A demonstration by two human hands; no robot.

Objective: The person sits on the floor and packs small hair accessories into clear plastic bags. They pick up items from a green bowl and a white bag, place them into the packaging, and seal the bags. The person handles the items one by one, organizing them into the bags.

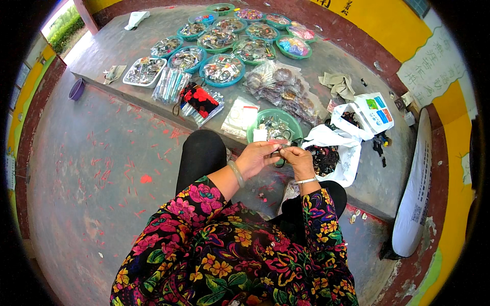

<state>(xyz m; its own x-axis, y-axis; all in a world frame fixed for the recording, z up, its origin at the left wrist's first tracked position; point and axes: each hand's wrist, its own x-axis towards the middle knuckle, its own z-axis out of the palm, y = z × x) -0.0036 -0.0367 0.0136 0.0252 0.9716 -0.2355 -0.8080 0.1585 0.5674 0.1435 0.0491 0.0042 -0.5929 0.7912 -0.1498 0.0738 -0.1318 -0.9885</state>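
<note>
In the head view, a small clear packet with a red strip [279, 141] was held above the near side of a green basin [293, 120], which was set at the front edge of the raised platform [370, 176]. The packet was pinched by the fingers of the left hand [256, 158]; the fingers of the right hand [298, 161] were closed on a small dark piece [278, 149] against it, whose kind could not be told. Dark bands [325, 160] were gathered in a white bag [349, 168] just beside the basin, toward the platform's right end. Filled basins [222, 84] were ranged toward its back edge.

If either pinch were loosened, it was judged, the dark piece could be dropped past the front edge and lost on the floor [127, 224]. The thin film might be torn if tugged by both hands, and the basin might be tipped if its rim were knocked by a wrist.
</note>
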